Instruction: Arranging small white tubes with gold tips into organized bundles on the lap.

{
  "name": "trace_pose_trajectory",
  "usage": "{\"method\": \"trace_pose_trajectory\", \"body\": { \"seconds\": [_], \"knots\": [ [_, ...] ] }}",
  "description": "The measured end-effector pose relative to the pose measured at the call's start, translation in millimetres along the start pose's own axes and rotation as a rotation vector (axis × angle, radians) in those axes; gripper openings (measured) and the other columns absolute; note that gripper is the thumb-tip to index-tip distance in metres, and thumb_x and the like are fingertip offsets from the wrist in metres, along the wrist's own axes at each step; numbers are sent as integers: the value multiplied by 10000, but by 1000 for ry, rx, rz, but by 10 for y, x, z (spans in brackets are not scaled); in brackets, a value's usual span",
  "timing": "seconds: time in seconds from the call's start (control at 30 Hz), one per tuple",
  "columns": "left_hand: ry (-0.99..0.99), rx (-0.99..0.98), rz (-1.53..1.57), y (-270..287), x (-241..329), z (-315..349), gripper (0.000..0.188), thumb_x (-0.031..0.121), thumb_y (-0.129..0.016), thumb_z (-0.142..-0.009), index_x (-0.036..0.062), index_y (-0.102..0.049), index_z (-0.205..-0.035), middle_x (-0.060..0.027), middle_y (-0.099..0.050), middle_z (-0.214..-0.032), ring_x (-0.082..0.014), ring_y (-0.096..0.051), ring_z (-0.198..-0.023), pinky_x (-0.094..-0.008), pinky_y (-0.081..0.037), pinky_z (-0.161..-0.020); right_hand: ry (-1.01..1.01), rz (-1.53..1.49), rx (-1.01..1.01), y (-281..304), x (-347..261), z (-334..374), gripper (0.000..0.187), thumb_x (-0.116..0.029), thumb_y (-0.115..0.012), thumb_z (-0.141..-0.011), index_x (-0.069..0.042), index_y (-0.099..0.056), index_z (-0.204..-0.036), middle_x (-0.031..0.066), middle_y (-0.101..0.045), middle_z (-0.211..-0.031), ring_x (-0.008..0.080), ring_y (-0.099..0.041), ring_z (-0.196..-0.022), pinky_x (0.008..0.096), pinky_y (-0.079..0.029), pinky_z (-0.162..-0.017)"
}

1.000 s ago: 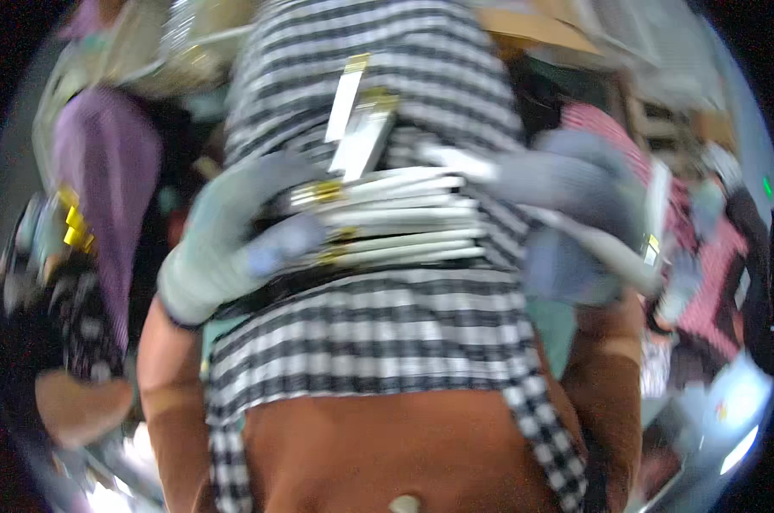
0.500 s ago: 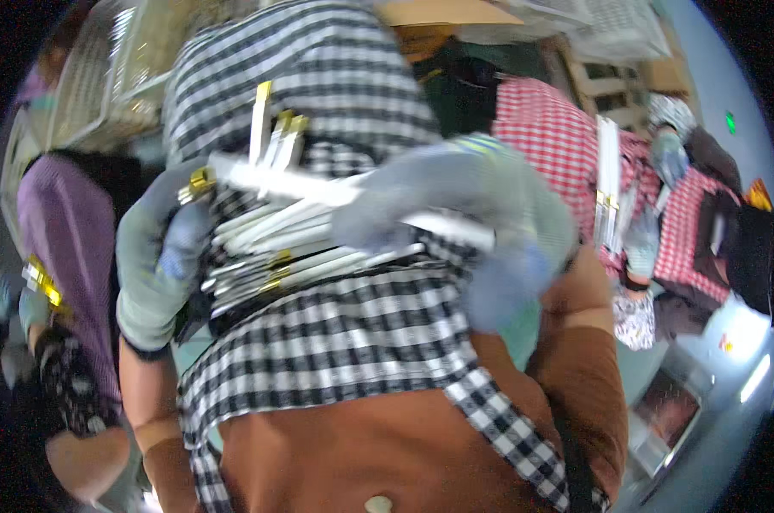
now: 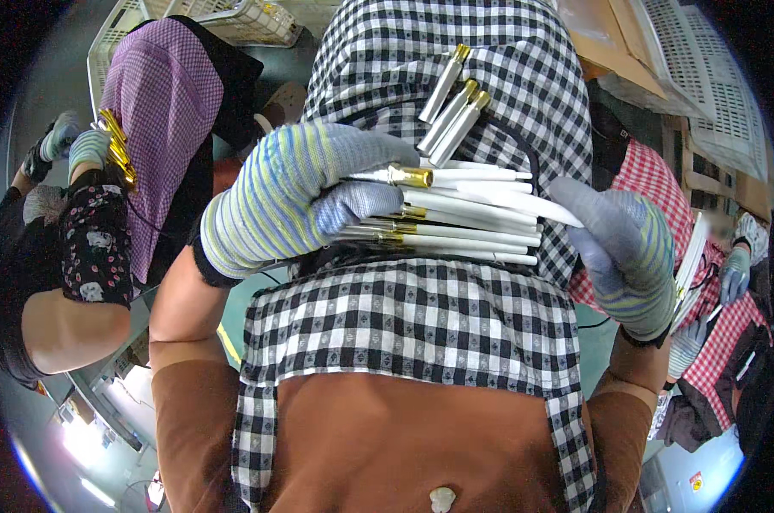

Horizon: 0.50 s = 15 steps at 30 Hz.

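Both my hands wear grey gloves with yellow and blue stripes. My left hand [image 3: 310, 201] is closed around the silver-and-gold metal end of a slim white handle [image 3: 523, 202]. The handle's tapered tip reaches my right hand [image 3: 622, 252], between its thumb and forefinger; whether they press on it is hard to see. Beneath lies a pile of similar white handles [image 3: 481, 241] with gold-and-silver metal ends, side by side across my lap. Three more silver pieces with gold ends [image 3: 447, 124] rest beyond the pile on my black-and-white checked apron [image 3: 387, 316].
To the left sits a co-worker in a purple checked apron [image 3: 160, 111], with gold-coloured pieces [image 3: 117, 150] in a gloved hand. Another person in red check [image 3: 652, 171] works at right beside white sticks [image 3: 693, 265]. Plastic baskets [image 3: 224, 26] and a cardboard box [image 3: 618, 43] stand beyond.
The view has swung, shifting the scene across the picture. My right hand has drawn away from above the pile to the handle's tip; my left hand now grips over the metal end.
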State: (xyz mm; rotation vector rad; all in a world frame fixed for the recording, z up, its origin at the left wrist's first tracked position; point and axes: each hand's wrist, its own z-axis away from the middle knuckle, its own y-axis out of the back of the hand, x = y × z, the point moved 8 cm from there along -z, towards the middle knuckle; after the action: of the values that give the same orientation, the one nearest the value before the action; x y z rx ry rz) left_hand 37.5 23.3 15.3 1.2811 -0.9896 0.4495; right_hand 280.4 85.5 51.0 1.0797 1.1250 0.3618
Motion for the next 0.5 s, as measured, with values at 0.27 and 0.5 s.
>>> {"method": "trace_pose_trajectory", "body": {
  "seconds": [0.27,0.5],
  "knots": [
    [-53,-33,-134,-170,150,100,346,343,-749,-963,68,-739,-1174,-154,-721,-842,-365,-714,-772,-433,-553,-678,134,216,-26,-176,-160,78,449,-75,-750,-837,-96,-728,-1285,105,-658,-795,326,-636,-694,451,-481,-636],
    [45,-144,-228,-520,193,298,332,319,-709,-973,26,-717,-1128,-169,-705,-823,-372,-705,-747,-466,-557,-668,87,-196,-57,-497,-135,107,292,-104,-696,-937,-46,-734,-1220,143,-676,-765,331,-662,-663,467,-499,-603]
  ]
}}
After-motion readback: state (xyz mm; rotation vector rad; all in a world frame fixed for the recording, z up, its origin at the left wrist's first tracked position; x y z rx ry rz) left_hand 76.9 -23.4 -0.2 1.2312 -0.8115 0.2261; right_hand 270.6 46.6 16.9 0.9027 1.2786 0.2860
